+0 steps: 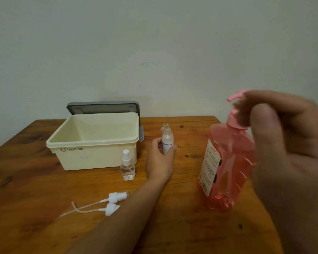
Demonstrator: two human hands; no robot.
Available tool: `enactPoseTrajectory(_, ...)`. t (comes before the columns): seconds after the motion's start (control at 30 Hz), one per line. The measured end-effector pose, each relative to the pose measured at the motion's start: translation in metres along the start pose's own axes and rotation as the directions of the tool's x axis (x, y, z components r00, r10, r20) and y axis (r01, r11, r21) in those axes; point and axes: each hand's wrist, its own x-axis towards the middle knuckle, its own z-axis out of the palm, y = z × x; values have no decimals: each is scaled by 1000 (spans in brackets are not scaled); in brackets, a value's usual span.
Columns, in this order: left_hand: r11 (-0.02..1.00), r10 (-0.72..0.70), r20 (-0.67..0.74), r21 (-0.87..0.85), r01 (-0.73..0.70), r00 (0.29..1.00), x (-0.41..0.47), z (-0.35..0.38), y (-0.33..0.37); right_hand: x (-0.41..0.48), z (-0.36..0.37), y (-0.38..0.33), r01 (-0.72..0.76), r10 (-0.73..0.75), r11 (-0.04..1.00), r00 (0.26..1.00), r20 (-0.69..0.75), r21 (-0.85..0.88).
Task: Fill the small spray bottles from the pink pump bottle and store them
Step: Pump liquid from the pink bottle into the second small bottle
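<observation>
My left hand [160, 160] grips a small white-labelled bottle [167, 142] with no cap, standing on the table; a second open clear bottle [166, 126] stands right behind it. The pink pump bottle [226, 167] stands to the right. My right hand [286, 143], blurred and close to the camera, has its fingers at the pump head [236, 97]; whether they grip it is unclear. A capped clear spray bottle [128, 166] stands in front of the cream storage box [92, 142]. Two loose white spray heads [114, 200] with tubes lie near my left forearm.
The cream box is open, with its grey lid [103, 108] tipped up against the wall. The wooden table [35, 180] ends close behind the box and past the pump bottle on the right.
</observation>
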Motion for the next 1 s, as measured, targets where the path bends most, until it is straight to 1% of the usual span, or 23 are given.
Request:
enactPoseTrajectory(0.07,999,-6,11,-44,6,1000,-4,-1,3,13,-7,7,40,-41,993,999,-5,-107)
enactPoseTrajectory(0.13,995,-2,40,-101,6,999,-9,-3,7,24,-9,15,52,-38,969,997,62,-240)
enactPoseTrajectory(0.23,984,33,77,-179,-19,996,-16,-6,15,34,-4,27,29,59,910,979,197,-414)
enactPoseTrajectory(0.3,973,65,89,-228,-43,994,-20,-10,21,35,-1,36,7,119,885,963,242,-465)
enactPoseTrajectory(0.4,953,104,139,-298,-59,985,-27,-16,33,37,1,46,10,129,867,961,245,-497)
enactPoseTrajectory(0.6,900,241,246,-417,-122,939,-45,-33,60,36,1,54,20,109,847,972,210,-532)
enactPoseTrajectory(0.83,865,408,247,-414,-285,879,-67,-52,93,33,2,57,-1,113,838,979,172,-545)
enactPoseTrajectory(0.93,855,448,285,-413,-313,847,-70,-53,100,34,2,57,-16,130,836,977,171,-548)
enactPoseTrajectory(1.0,857,451,303,-412,-311,840,-69,-54,103,33,2,57,-25,141,836,976,169,-549)
